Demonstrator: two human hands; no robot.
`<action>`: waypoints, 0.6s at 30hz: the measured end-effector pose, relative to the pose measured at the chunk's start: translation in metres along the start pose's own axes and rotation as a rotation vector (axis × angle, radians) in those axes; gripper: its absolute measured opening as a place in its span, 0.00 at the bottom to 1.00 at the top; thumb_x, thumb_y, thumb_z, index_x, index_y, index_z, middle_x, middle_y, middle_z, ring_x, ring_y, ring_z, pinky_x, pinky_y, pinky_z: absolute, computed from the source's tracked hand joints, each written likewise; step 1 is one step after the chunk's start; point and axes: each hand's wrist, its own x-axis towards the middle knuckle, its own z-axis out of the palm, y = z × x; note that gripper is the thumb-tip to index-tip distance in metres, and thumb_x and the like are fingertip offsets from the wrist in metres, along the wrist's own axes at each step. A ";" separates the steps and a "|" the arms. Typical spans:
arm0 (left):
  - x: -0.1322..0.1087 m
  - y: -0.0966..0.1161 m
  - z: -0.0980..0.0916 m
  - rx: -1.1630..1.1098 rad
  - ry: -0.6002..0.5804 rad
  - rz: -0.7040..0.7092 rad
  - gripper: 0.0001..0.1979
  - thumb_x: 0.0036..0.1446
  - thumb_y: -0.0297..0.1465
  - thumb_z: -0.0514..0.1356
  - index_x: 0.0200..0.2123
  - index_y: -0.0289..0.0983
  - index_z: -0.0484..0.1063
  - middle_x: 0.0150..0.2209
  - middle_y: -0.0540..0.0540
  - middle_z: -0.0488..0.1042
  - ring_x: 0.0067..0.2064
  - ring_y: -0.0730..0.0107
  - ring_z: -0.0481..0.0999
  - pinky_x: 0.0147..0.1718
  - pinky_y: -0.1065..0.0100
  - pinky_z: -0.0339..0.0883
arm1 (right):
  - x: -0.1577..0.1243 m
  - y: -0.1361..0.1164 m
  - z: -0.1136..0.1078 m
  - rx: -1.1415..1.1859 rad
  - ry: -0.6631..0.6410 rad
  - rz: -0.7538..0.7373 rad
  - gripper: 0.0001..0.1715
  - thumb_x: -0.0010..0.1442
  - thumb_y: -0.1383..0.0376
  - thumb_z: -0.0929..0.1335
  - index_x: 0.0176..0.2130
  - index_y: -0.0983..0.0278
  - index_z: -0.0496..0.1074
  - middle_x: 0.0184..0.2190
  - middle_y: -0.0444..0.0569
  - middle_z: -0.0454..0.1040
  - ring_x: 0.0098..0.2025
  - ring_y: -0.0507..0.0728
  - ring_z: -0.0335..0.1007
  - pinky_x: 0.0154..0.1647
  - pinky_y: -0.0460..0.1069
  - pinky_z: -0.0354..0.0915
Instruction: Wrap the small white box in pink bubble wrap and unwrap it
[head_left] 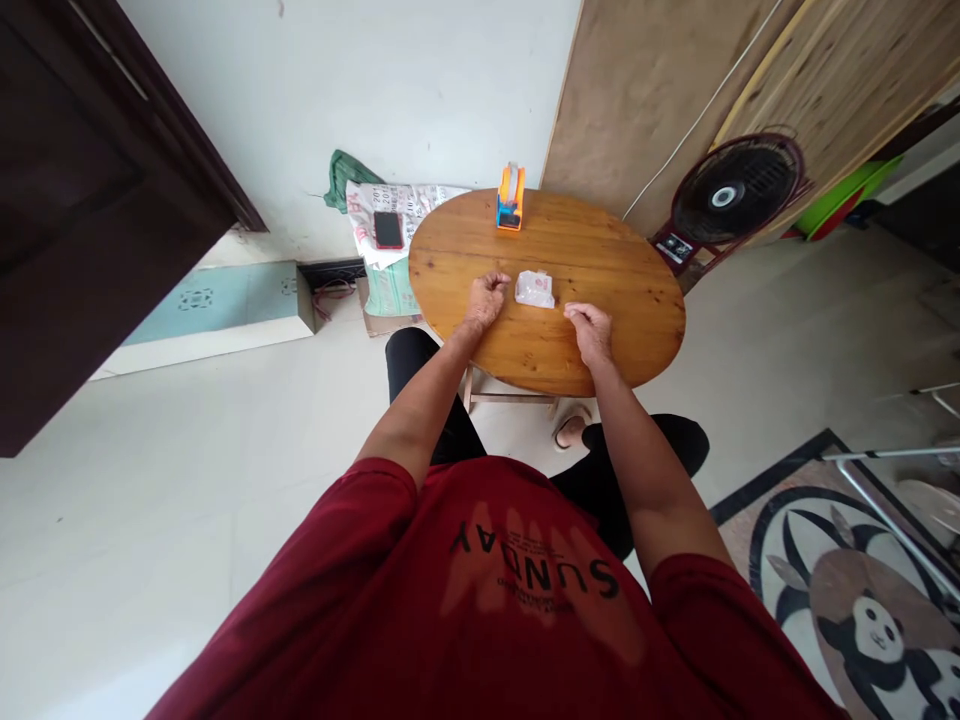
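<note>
A small clear plastic packet [535,289] with reddish print lies on the round wooden table [637,290], between my hands. My left hand [487,300] rests at the packet's left side, apart from it, with its fingers curled in and nothing visible in them. To the right of the packet and a little nearer me, my right hand [591,328] lies with its fingers bent together; I see nothing in it either. Farther back on the tabletop stands an orange and blue tape dispenser [511,200] with a roll of tape; neither hand touches it.
Left of the table, a dark phone [388,230] with a red edge lies on a printed white sack [427,205]. An electric fan [724,197] stands at the right, by a wooden panel. My knees are close to the table's near edge.
</note>
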 end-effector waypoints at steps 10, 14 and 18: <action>0.010 -0.014 0.002 -0.018 0.014 0.021 0.05 0.53 0.25 0.59 0.33 0.32 0.75 0.25 0.51 0.68 0.29 0.73 0.66 0.37 0.69 0.65 | 0.001 0.004 -0.001 0.075 -0.006 0.005 0.12 0.53 0.56 0.70 0.32 0.60 0.79 0.34 0.47 0.82 0.40 0.60 0.79 0.52 0.59 0.71; 0.010 -0.016 0.001 -0.011 0.014 0.025 0.05 0.55 0.24 0.59 0.34 0.32 0.74 0.25 0.52 0.67 0.30 0.74 0.67 0.38 0.69 0.66 | 0.001 0.006 0.000 0.120 -0.014 0.025 0.13 0.54 0.54 0.69 0.33 0.60 0.78 0.35 0.48 0.81 0.38 0.60 0.80 0.47 0.57 0.73; 0.009 -0.012 0.001 -0.013 0.020 0.016 0.06 0.54 0.22 0.57 0.33 0.33 0.74 0.26 0.52 0.67 0.30 0.75 0.68 0.39 0.70 0.67 | 0.001 0.005 0.000 0.147 -0.004 0.057 0.16 0.55 0.52 0.69 0.34 0.60 0.78 0.35 0.48 0.81 0.36 0.59 0.80 0.41 0.55 0.73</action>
